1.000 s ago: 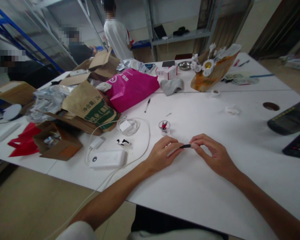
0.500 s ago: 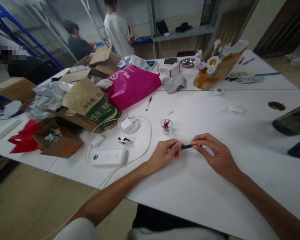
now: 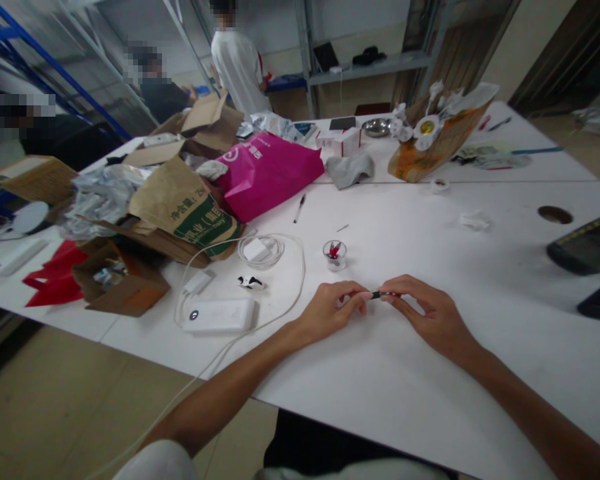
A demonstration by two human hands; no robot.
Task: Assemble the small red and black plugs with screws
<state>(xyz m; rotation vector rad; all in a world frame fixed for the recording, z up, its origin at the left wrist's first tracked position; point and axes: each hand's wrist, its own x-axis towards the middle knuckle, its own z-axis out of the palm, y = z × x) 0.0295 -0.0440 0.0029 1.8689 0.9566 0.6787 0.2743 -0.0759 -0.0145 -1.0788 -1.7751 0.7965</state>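
The white bench (image 3: 380, 380) bears a clear cup (image 3: 335, 264), a pen (image 3: 299, 209), a white block (image 3: 225, 315) and a grey cloth (image 3: 350, 172).

Looks forward and down from the head of a person at the near side of a white tabletop (image 3: 430, 393). Takes in the left hand (image 3: 333, 308) and right hand (image 3: 424, 305) from above and near, just right of centre, along with both forearms (image 3: 240, 379). Stretches wide across the tabletop to a metal shelf (image 3: 375, 69) on the far side, and down to the floor (image 3: 45, 393) at near left. Shows the tabletop's near edge at a slant, sloping down toward the right.
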